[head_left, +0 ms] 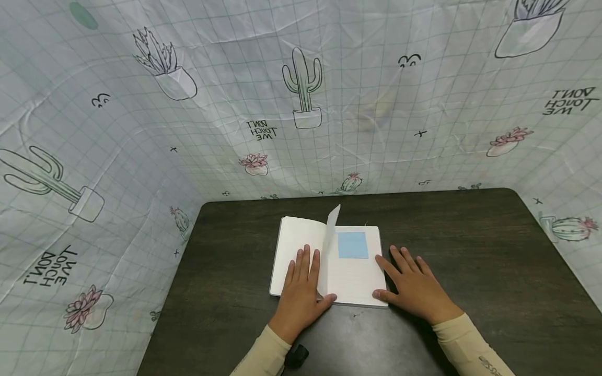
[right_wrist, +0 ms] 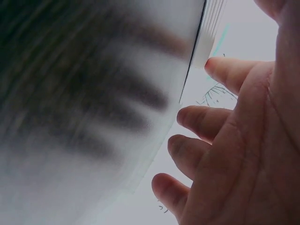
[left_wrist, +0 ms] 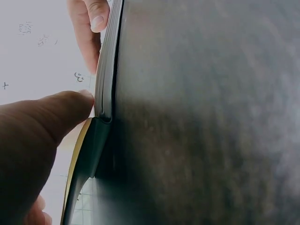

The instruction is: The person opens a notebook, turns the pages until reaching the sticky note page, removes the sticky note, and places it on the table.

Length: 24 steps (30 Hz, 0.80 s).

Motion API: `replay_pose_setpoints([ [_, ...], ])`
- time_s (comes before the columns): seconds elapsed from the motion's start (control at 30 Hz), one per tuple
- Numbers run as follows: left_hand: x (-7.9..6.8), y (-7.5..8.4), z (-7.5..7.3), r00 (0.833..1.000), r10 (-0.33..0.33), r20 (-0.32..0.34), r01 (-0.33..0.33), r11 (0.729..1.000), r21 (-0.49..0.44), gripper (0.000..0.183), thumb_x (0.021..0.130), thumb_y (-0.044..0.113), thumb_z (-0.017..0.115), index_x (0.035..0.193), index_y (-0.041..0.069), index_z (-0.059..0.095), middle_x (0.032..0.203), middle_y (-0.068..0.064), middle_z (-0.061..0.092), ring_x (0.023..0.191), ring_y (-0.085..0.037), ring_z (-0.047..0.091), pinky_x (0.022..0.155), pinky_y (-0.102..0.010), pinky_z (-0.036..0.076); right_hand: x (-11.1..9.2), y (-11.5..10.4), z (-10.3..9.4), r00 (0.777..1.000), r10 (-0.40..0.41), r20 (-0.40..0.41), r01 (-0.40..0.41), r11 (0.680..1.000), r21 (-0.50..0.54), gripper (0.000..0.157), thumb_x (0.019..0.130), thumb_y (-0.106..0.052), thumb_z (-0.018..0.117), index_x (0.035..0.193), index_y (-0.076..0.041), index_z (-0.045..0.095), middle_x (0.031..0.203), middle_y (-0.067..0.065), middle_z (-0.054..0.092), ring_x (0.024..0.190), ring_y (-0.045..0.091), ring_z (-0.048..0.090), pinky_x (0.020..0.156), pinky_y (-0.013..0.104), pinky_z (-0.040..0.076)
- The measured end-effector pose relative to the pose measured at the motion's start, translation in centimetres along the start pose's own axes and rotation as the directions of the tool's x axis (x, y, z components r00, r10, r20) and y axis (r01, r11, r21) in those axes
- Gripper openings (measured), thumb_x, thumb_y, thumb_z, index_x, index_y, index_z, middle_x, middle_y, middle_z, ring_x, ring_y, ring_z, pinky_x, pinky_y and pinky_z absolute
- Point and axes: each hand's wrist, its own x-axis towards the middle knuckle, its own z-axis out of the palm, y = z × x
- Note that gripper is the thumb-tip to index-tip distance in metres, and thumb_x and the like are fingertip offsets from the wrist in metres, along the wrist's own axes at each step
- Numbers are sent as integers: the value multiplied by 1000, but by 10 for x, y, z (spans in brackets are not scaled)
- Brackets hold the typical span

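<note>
An open notebook (head_left: 355,284) lies on the dark table, a blue sticky note (head_left: 353,245) on the upper part of its right page. One leaf (head_left: 331,230) stands up near the middle fold. My left hand (head_left: 301,292) rests flat on the left page, fingers straight, its thumb reaching to the lower edge by the fold. In the left wrist view that thumb (left_wrist: 61,112) is beside the notebook's spine end (left_wrist: 101,126). At the right edge is my right hand (head_left: 416,287), fingers spread, thumb and index fingertip at the page's border. The right wrist view shows its fingers (right_wrist: 201,124) extended, gripping nothing.
The dark wooden table (head_left: 226,261) extends to both sides of the notebook. A white gridded cloth (head_left: 357,104) printed with cacti hangs behind the table and along both sides. A small black object (head_left: 297,356) is at my left wrist.
</note>
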Motion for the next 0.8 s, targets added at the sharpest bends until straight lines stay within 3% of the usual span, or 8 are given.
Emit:
replay_pose_setpoints([
  [0.23,-3,-4,1,997,-18,-74,6,987,-159,118,93,55,81,173,3,12,180,-19,14,167,-37,16,130,-58,25,-1,-1,-1,1000,3,9,-3,1000,18,91,97,-72,65,168,-20,43,173,27,30,160,53,25,123,75,19],
  [0.47,-4,-11,1,989,-137,-56,113,940,-321,117,92,50,82,175,14,9,183,-9,7,169,-30,9,132,-58,13,-1,-2,-1,1000,7,16,-7,1000,25,91,97,-71,66,168,-19,43,174,27,30,160,54,25,123,75,18],
  [0.7,-5,-14,-2,966,-246,-84,193,895,-402,119,89,41,85,175,8,9,182,-11,12,168,-33,12,131,-64,8,0,-1,-3,999,14,31,-15,999,31,93,97,-73,65,169,-20,41,174,27,28,160,53,23,124,75,17],
  [0.8,-5,-17,-1,954,-285,-93,232,899,-372,122,90,43,85,175,9,4,183,-12,7,169,-34,8,130,-68,7,1,-1,-3,999,14,34,-15,999,32,93,97,-73,64,169,-20,41,175,27,27,160,53,22,123,76,17],
])
